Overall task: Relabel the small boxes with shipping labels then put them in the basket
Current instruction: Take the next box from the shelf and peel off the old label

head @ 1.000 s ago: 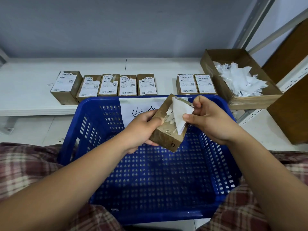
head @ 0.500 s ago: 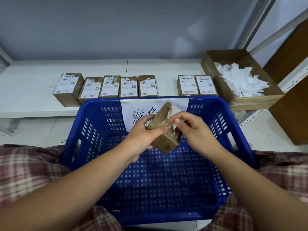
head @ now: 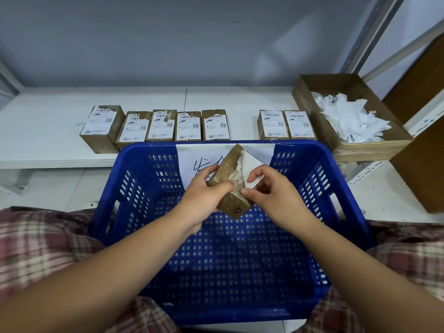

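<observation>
Fingers and thumb of the left hand are clamped round a small cardboard box, which is tilted on one corner above the far half of the blue basket. The right hand sits at three o'clock of the box, its index finger and thumb pinching a white shipping label partly lifted off the box face, where torn paper residue shows. On the white shelf at twelve o'clock lie five labelled boxes in a row, with two labelled boxes at one o'clock. An open carton of white label scraps stands at two o'clock.
</observation>
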### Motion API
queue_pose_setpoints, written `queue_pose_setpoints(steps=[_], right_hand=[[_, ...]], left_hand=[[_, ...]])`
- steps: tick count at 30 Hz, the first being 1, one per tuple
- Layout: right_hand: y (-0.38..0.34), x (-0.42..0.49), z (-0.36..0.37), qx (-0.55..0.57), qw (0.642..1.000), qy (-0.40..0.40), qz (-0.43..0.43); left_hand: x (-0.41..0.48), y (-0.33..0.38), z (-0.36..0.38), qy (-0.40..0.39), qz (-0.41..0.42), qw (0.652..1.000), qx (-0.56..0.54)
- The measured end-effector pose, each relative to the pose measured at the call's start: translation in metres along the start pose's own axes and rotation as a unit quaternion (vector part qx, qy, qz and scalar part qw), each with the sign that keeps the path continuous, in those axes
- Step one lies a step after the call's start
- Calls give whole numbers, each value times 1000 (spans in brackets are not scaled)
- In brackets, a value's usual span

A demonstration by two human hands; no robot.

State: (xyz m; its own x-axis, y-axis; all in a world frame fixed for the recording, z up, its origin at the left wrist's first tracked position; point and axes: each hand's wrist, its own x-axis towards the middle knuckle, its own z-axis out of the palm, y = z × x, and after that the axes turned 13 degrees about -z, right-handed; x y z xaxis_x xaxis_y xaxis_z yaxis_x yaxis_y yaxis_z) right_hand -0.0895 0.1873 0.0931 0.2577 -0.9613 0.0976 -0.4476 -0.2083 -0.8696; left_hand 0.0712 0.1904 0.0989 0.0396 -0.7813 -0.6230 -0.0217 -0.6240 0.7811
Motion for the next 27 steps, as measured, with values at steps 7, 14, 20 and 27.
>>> queue_pose_setpoints(steps=[7,14,20,27], right_hand=[[-4,5,-10,16,1000,-17,-3],[-8,13,-33,97,994,-41,-4],[-10,15,-41,183,981,-63,5],[-11,15,-49,221,971,-87,0]], left_hand=[[1,2,0,-13,6,1000,-4],[1,7,0,-23,24,999,9],[3,12,-9,-37,50,997,42],[1,15,-14,-65,62,995,39]])
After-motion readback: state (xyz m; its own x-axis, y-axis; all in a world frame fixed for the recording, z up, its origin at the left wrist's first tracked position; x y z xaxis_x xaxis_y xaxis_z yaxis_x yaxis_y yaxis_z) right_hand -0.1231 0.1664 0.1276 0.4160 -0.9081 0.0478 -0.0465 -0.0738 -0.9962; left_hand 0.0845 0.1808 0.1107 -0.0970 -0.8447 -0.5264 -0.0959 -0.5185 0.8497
